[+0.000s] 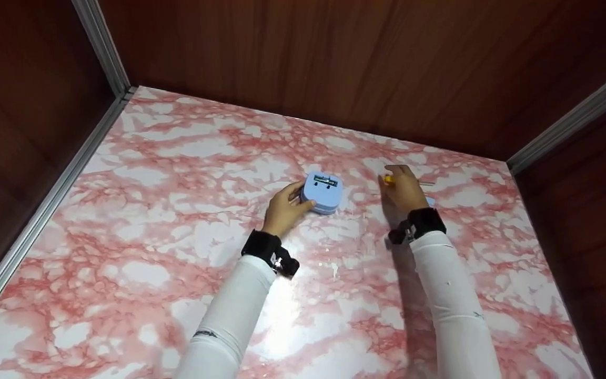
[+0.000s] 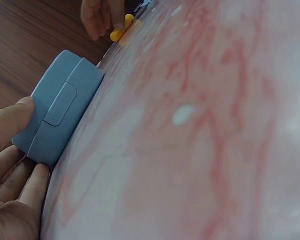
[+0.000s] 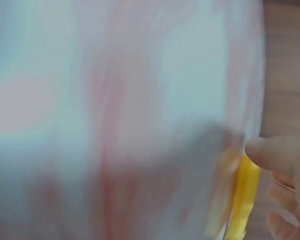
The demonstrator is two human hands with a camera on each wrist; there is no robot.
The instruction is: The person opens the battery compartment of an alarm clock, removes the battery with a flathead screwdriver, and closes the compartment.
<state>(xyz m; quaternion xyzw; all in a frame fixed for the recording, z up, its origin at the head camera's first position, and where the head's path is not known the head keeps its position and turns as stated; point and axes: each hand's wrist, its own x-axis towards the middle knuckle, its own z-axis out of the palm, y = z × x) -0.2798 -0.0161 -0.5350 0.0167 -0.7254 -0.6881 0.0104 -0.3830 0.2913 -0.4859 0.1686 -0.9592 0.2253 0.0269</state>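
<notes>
The left grip (image 1: 284, 210) pinches a blue box (image 1: 324, 195) between thumb and fingers. The box is located toward the far edge of the worktop (image 1: 140, 273), about midway between the far corners. The right grip (image 1: 406, 190) is positioned nearer the far right corner, thumb at a yellow handle (image 3: 246, 195); whether it pinches the handle cannot be determined. A thin metal rod (image 1: 426, 183) and a pale blue piece (image 1: 430, 201) show just beside it.

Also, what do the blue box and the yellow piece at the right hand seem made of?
Blue box: probably satin plastic, judging by its smooth, rounded, evenly coloured shell. Yellow piece: likely plastic, slightly shiny from its paler highlights, though blur leaves that open.
</notes>
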